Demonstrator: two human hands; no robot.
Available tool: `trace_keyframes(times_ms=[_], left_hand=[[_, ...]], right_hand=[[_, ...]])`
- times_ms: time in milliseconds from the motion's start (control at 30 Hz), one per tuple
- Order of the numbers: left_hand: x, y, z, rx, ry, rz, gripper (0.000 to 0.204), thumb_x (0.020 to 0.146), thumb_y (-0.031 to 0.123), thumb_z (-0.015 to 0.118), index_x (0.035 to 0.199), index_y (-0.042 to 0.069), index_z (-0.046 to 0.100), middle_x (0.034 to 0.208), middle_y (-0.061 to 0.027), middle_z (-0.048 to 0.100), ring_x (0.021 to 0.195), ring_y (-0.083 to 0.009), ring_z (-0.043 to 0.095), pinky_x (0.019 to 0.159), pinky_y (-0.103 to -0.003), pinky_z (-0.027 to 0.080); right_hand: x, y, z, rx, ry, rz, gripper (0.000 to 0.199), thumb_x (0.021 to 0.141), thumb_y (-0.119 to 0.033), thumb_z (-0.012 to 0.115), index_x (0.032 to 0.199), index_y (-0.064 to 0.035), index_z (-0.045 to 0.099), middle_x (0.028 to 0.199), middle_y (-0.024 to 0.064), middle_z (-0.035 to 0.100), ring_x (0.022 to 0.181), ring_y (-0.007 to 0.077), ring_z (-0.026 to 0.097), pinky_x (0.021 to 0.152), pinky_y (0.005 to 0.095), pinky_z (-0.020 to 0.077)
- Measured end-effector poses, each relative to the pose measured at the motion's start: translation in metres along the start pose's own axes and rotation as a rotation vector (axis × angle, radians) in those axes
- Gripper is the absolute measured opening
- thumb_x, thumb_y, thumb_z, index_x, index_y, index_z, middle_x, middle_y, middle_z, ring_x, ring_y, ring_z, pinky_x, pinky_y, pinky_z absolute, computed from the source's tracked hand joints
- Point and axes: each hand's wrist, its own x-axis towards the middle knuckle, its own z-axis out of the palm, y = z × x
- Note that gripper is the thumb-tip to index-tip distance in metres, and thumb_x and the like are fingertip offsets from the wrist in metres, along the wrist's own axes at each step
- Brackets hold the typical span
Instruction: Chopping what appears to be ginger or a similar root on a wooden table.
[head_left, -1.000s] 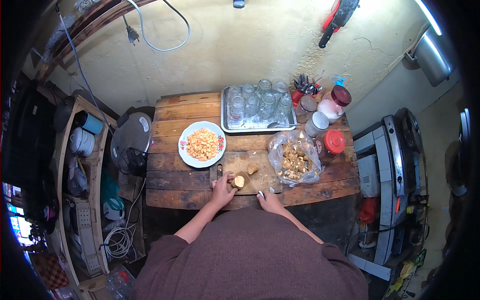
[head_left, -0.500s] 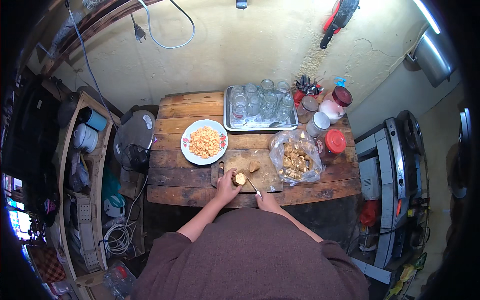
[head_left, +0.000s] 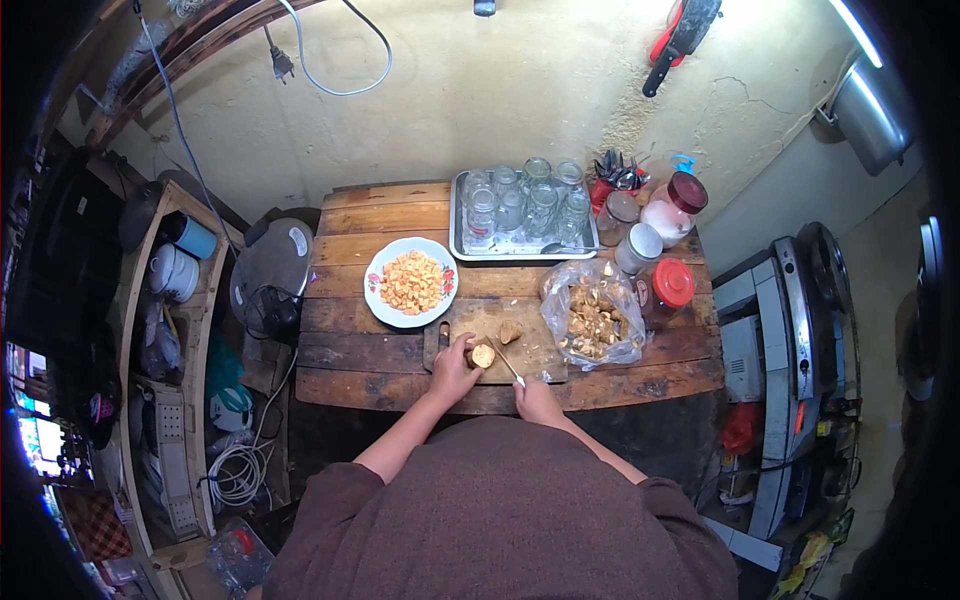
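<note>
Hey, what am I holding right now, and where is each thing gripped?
Your left hand holds a root piece with a pale yellow cut face by its left side; your right hand holds a knife by its handle.

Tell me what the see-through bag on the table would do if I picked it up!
The clear bag would probably flop and change shape, because its plastic looks thin and crumpled. The brown and pale pieces inside would likely slide and bunch together, since they look loosely heaped. Some might spill if you tipped it, as its top seems open.
</note>
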Motion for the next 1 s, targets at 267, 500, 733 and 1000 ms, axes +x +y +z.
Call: trace_keyframes(times_ms=[267,500,733,1000], left_hand=[[0.013,-0.01,-0.009,-0.009,-0.13,0.102,0.062,0.065,0.002,0.069,0.121,0.007,0.044,0.103,-0.0149,0.063,0.095,-0.0349,0.059,0.085,-0.042,0.046],[0.01,-0.001,-0.005,0.07,0.009,0.195,0.064,0.066,0.0,0.069,0.124,0.006,0.043,0.102,-0.0167,0.06,0.1,-0.0355,0.056,0.086,-0.041,0.045],[0.008,0.001,-0.006,-0.047,-0.027,0.023,0.06,0.067,0.003,0.07,0.121,0.006,0.044,0.099,-0.0163,0.062,0.097,-0.0348,0.057,0.085,-0.041,0.046],[0.009,0.001,-0.004,0.027,-0.023,0.037,0.053,0.068,0.004,0.07,0.115,0.005,0.046,0.1,-0.0159,0.062,0.097,-0.0343,0.058,0.083,-0.041,0.047]], right_hand=[[-0.002,0.003,-0.005,-0.069,-0.022,-0.016,0.032,0.09,-0.026,0.048,0.087,0.0048,0.056,0.075,0.0304,0.059,0.077,0.0467,0.059,0.069,0.0526,0.0454],[-0.002,-0.001,-0.002,-0.011,-0.02,-0.028,0.031,0.091,-0.025,0.048,0.09,0.0052,0.053,0.074,0.0307,0.059,0.076,0.047,0.058,0.069,0.053,0.0448],[0.001,0.004,0.007,0.002,-0.029,-0.028,0.03,0.091,-0.023,0.047,0.087,0.0061,0.053,0.073,0.0315,0.058,0.074,0.0477,0.058,0.067,0.0529,0.0449],[0.018,0.019,0.025,0.061,-0.076,-0.098,0.029,0.091,-0.021,0.046,0.084,0.0064,0.055,0.073,0.0319,0.058,0.075,0.0479,0.058,0.067,0.0526,0.0455]])
